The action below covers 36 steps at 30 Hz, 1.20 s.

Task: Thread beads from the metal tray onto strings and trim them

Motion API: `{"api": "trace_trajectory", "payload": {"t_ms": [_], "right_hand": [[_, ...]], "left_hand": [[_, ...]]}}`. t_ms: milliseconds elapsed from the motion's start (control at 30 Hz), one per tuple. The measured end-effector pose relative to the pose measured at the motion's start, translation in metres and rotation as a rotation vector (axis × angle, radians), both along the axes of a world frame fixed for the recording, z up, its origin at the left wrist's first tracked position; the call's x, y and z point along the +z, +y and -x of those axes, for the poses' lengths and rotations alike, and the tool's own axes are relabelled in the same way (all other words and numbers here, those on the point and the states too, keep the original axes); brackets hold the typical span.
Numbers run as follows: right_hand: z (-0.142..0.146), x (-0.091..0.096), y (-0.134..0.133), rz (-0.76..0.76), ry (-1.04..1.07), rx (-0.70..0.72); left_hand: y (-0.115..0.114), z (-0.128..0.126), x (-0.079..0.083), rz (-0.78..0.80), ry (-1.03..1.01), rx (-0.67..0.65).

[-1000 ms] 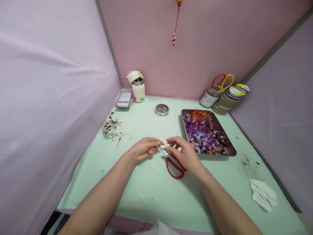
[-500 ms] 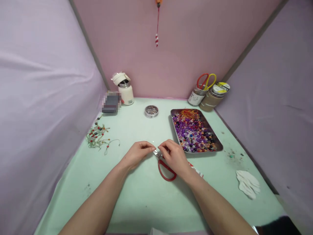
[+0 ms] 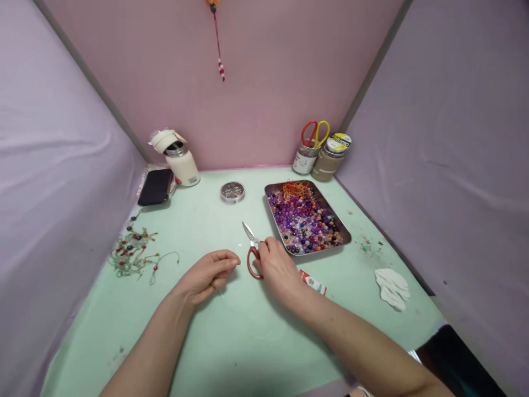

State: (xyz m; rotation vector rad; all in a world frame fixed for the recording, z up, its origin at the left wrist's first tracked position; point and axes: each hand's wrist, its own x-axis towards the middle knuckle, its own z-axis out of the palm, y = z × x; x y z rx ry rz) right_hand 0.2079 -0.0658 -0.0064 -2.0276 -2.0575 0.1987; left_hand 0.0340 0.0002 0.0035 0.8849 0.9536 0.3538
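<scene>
A pair of scissors with red handles (image 3: pixel 253 270) lies in front of me, silver blades pointing away and slightly left. My right hand (image 3: pixel 278 271) has its fingers closed around the right handle loop, which they partly hide. To the left, my left hand (image 3: pixel 212 275) is pinched, thumb against forefinger, a short gap from the scissors. What sits in that pinch is too small to make out; a faint pale line shows on the table just below it.
A metal tray (image 3: pixel 270 212) of mixed beads and orange thread stands right of the scissors. Beaded strings (image 3: pixel 132 251) lie at left, near a phone (image 3: pixel 156 187) and bottle (image 3: pixel 184 165). Also about are a round clear case (image 3: pixel 232 192), jars (image 3: pixel 328 162), a red-white packet (image 3: pixel 313 282) and white cloth (image 3: pixel 392 289).
My right hand has come down onto the scissors, which now point farther away from me. My left hand has moved apart from the right one. The whole view has turned right.
</scene>
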Motion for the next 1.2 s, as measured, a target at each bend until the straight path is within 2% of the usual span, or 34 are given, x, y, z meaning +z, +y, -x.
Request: {"api": "trace_trajectory", "payload": {"t_ms": [67, 133, 233, 367, 500, 733, 933, 1067, 1200], "right_hand": [[-0.003, 0.007, 0.005, -0.058, 0.095, 0.036], [-0.006, 0.015, 0.006, -0.11, 0.232, 0.131], [-0.005, 0.021, 0.005, -0.118, 0.353, 0.243], [-0.003, 0.022, 0.009, -0.018, 0.189, 0.272], [-0.008, 0.028, 0.017, -0.007, 0.047, 0.302], [-0.021, 0.037, 0.032, 0.025, -0.069, 0.321], [-0.027, 0.042, 0.037, 0.167, -0.069, 0.384], [-0.055, 0.056, 0.04, 0.276, -0.038, 0.375], [-0.102, 0.07, 0.048, 0.2, 0.095, 0.224]], "left_hand": [[0.0, -0.002, -0.003, -0.035, 0.034, -0.006], [-0.001, -0.004, -0.004, -0.069, 0.07, -0.002], [-0.002, -0.009, -0.001, -0.108, 0.137, -0.011], [-0.004, -0.016, 0.012, -0.168, 0.268, -0.053], [0.0, -0.021, 0.021, -0.283, 0.366, -0.034], [0.009, -0.029, 0.005, -0.463, 0.324, -0.013], [0.005, -0.032, 0.001, -0.582, 0.302, -0.097], [0.002, -0.031, -0.002, -0.584, 0.316, -0.068], [0.0, -0.03, -0.01, -0.541, 0.298, -0.014]]}}
